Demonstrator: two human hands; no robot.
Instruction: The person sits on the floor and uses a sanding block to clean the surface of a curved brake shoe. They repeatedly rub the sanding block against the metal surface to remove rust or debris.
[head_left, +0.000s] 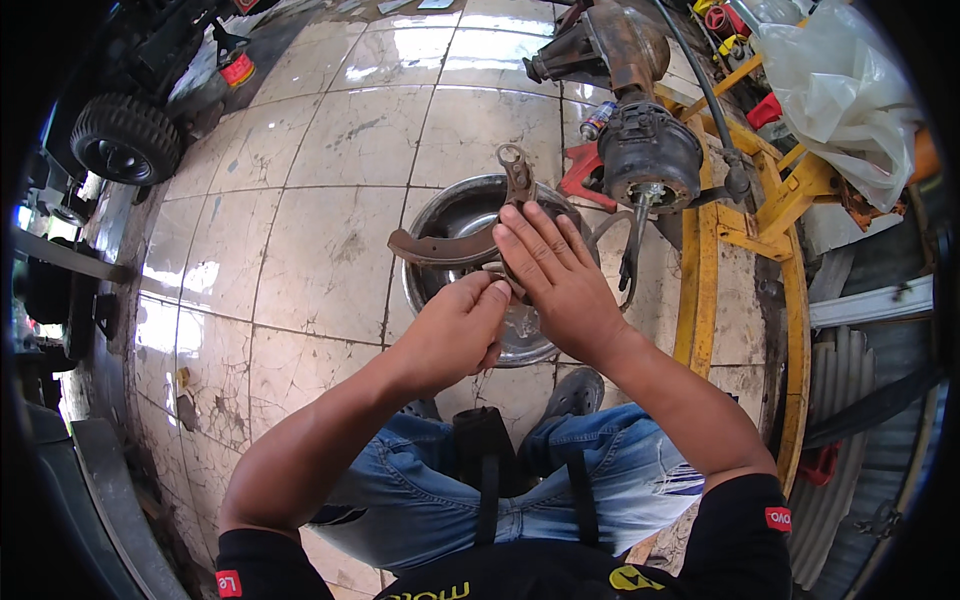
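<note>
Tiled floor (330,180) is carrying a rusty axle with hub (640,130) resting on a yellow frame (700,280), and a round metal brake drum (450,215) lying flat in front of the person's knees. Over the drum, a curved brake shoe (435,248) with an upright lever arm (517,172) is being held up. Right hand (560,280) is lying flat across the shoe's right end, fingers (530,240) stretched out and spread, pressing on it. Left hand (458,335) is curling just beside it, fingers pinching closed on a small part at the shoe's lower edge, too hidden to identify.
</note>
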